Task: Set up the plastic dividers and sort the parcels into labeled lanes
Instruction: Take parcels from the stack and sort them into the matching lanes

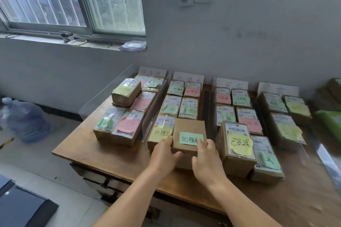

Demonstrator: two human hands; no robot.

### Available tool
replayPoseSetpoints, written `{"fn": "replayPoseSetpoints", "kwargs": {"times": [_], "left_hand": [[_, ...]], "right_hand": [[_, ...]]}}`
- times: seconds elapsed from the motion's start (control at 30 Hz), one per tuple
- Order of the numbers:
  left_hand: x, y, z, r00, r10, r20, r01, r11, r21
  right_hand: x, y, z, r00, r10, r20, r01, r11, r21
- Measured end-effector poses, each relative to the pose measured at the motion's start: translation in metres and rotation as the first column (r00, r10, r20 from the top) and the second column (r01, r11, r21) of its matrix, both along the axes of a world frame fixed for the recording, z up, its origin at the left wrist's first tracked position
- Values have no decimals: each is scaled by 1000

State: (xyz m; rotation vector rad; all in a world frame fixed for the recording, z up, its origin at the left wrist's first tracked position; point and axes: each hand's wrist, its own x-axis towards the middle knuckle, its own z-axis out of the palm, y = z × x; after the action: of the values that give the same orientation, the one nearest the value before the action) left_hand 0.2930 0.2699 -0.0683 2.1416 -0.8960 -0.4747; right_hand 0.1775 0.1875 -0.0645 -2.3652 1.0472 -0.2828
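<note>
A brown cardboard parcel (189,131) with a green sticky note sits at the front of the second lane. My left hand (164,155) grips its near left corner and my right hand (206,158) grips its near right corner. Several taped parcels with pink, green and yellow notes fill four lanes on the wooden table (103,153). Clear plastic dividers (153,116) stand between the lanes. White handwritten lane cards (188,77) lean against the wall behind each lane.
A tall parcel with a yellow note (238,147) stands just right of my right hand. A green item (330,121) lies at the far right. A water jug (24,120) stands on the floor at left. A window is above.
</note>
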Motion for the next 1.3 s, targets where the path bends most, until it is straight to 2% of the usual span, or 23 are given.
{"fn": "replayPoseSetpoints", "kwargs": {"times": [0.07,0.2,0.37,0.7,0.83,1.13,1.3], "left_hand": [[6,-4,-6,1000,-8,24,7,999,36],[17,-11,-10,986,-28,167,7,992,129],[26,-24,-12,920,-195,339,121,966,227],[39,-31,-12,826,-338,452,204,926,318],[39,-29,-7,811,-362,459,202,910,361],[4,-39,26,818,-260,513,144,956,255],[-51,-59,43,785,-304,539,203,949,239]], "right_hand": [[7,-1,-5,999,-13,-34,13,1000,6],[21,-5,-11,996,-34,-82,33,999,-16],[39,-9,-16,986,-21,-164,13,999,-51],[50,-17,-16,979,8,-204,-28,995,-95],[37,-17,-8,985,12,-174,-41,986,-163],[-27,-37,28,994,-9,-113,-21,965,-262],[-86,-58,39,993,-59,-99,28,957,-289]]}}
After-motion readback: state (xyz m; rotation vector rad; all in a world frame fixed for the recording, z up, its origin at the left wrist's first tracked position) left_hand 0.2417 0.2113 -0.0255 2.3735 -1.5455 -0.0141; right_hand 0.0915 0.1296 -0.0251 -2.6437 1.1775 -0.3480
